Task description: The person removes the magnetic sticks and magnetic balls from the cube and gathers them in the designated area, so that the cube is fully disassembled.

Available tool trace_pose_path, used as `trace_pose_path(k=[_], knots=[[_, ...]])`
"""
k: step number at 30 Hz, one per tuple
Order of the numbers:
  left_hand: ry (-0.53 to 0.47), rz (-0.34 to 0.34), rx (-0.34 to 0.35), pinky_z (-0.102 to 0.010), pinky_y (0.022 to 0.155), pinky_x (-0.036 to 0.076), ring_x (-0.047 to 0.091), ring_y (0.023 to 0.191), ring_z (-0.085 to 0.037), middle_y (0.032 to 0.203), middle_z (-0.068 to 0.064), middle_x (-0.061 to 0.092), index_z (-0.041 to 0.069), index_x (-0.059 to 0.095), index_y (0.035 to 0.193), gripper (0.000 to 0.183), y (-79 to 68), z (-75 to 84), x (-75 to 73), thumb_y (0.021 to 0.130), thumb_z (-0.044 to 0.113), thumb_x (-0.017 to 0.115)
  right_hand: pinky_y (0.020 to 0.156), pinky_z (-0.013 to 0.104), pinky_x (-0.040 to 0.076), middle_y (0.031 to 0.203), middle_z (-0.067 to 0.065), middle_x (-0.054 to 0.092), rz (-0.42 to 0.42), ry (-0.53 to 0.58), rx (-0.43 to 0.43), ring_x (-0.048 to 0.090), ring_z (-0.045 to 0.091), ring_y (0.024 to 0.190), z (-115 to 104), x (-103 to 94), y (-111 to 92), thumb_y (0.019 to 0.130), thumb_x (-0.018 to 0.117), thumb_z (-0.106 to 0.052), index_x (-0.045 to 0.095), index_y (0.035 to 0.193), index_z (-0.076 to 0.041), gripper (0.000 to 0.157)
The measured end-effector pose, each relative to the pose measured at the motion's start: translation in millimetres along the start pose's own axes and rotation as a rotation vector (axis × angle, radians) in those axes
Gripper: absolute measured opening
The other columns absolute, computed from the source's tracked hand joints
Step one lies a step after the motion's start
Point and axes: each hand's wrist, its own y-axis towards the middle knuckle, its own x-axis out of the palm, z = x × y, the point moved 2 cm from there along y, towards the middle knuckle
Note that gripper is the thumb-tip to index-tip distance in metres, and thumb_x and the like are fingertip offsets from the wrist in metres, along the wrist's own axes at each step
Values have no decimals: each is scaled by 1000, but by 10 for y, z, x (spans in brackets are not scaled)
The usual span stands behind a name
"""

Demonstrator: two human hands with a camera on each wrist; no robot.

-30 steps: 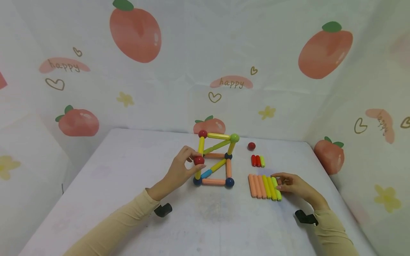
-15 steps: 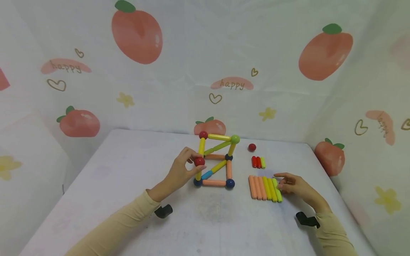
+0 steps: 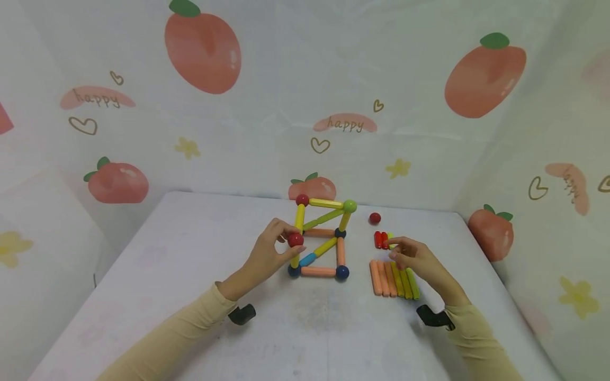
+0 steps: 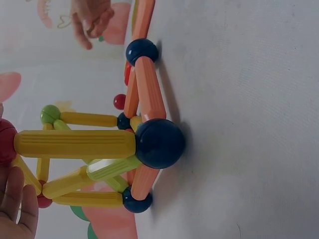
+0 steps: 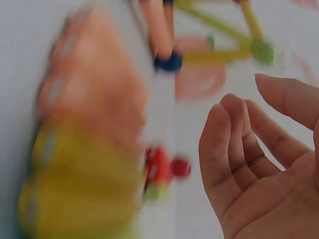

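Note:
In the head view my left hand (image 3: pixel 264 251) pinches a red ball (image 3: pixel 295 239) between thumb and fingers. This ball caps an upright yellow stick (image 4: pixel 75 144), which stands on a dark blue ball (image 4: pixel 160 143) at the near left corner of a stick-and-ball frame. Its far side carries another red ball (image 3: pixel 302 200) and a green ball (image 3: pixel 350 206). My right hand (image 3: pixel 421 262) hovers, fingers loosely bent and holding nothing, above a row of long sticks (image 3: pixel 383 278). Its fingertips are near the short red sticks (image 3: pixel 381 239) and partly hide a short green one.
Behind the short sticks lies a loose red ball (image 3: pixel 375 218). Long peach, yellow and green sticks (image 5: pixel 94 64) look blurred in the right wrist view. A white cloth (image 3: pixel 267 137) printed with fruit hangs behind the table (image 3: pixel 214 217).
My right hand has left the right end of the long sticks, rising and moving left and away toward the short sticks. The left hand keeps its pinch on the red ball.

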Motion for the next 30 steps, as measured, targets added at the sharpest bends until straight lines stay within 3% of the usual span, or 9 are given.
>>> trace_pose_path(k=[4, 9, 12, 15, 17, 20, 23, 25, 30], knots=[[21, -13, -5, -41, 80, 57, 56, 94, -14, 106, -4, 60, 10, 62, 115, 39, 5, 7, -18, 83, 22, 81, 76, 31, 58, 102, 16, 60, -26, -3, -106, 63, 30, 88, -278, 233, 88, 99, 59, -15, 54, 133, -2, 37], [59, -62, -29, -38, 83, 56, 57, 97, -15, 109, -2, 58, 14, 62, 120, 47, 17, -15, -57, 80, 25, 84, 75, 31, 58, 101, 14, 62, -24, -22, -249, 64, 25, 84, -584, 532, 212, 98, 62, -16, 58, 131, -8, 34], [51, -120, -15, -42, 86, 55, 56, 102, -22, 111, -3, 56, 17, 60, 127, 55, 29, -46, -100, 78, 24, 85, 77, 30, 57, 106, 14, 63, 4, -18, -325, 64, 22, 87, -790, 718, 263, 96, 65, -17, 59, 130, -9, 36], [17, -179, 10, -44, 89, 53, 55, 107, -26, 116, -4, 55, 18, 53, 136, 60, 72, -80, -157, 81, 19, 79, 80, 27, 55, 111, 13, 64, 42, -20, -370, 63, 19, 91, -985, 898, 286, 95, 67, -20, 59, 131, -12, 38], [-16, -176, 2, -45, 91, 52, 55, 108, -28, 118, -7, 55, 18, 50, 139, 59, 116, -103, -224, 84, 12, 71, 81, 26, 54, 113, 12, 64, 70, -38, -404, 62, 19, 93, -1105, 1034, 311, 94, 68, -21, 60, 130, -15, 38], [-74, -110, -71, -41, 92, 51, 56, 109, -27, 118, -12, 58, 13, 50, 138, 49, 255, -105, -306, 91, 6, 58, 80, 25, 54, 114, 12, 65, 117, -41, -453, 64, 18, 90, -1225, 1210, 355, 93, 70, -22, 60, 129, -15, 38], [-104, -43, -137, -40, 92, 50, 58, 111, -27, 120, -14, 61, 10, 53, 136, 39, 436, -178, -317, 98, 7, 55, 77, 27, 57, 109, 10, 64, 189, -43, -502, 64, 17, 87, -1296, 1363, 403, 90, 74, -22, 61, 126, -14, 39], [-105, -46, -166, -43, 94, 50, 58, 114, -27, 123, -12, 62, 11, 54, 137, 37, 563, -283, -268, 100, 16, 56, 75, 29, 58, 105, 8, 62, 243, -60, -510, 63, 17, 85, -1331, 1452, 421, 86, 78, -23, 61, 124, -13, 42], [-135, -130, -250, -55, 106, 45, 55, 127, -30, 137, -10, 58, 12, 51, 142, 45, 798, -460, -118, 101, 30, 57, 69, 30, 57, 100, 8, 59, 343, -138, -492, 61, 20, 82, -1373, 1631, 484, 78, 85, -30, 58, 118, -11, 52]])
